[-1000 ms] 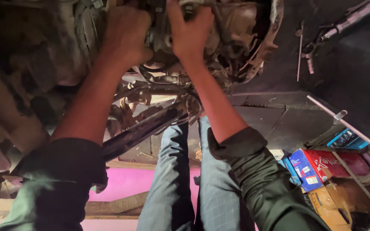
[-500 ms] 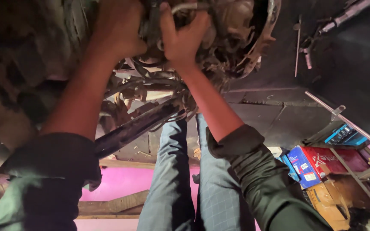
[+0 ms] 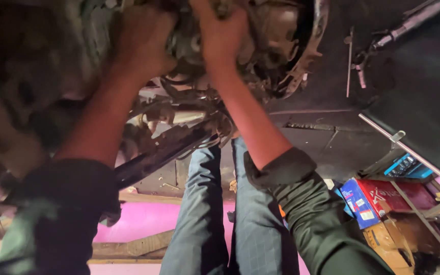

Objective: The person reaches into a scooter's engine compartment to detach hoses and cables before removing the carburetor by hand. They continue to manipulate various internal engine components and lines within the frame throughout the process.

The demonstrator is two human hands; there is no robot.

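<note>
The greasy metal housing [image 3: 276, 40] hangs overhead at twelve o'clock, a rounded, grimy casting with a ragged rim and tangled cables beneath. The left hand [image 3: 141, 43] presses against its dull side at eleven o'clock; whether its fingers grip anything I cannot tell. The right hand [image 3: 220, 33] has its fingers curled tight around a small metal fitting [image 3: 223, 7] at the housing's top edge. The oily surface could probably let that grip slip, and loosened dirt might fall toward the face. A dark steel bar [image 3: 164, 150] slants below. Red and blue cardboard boxes [image 3: 378, 201] lie on the floor at four o'clock.
</note>
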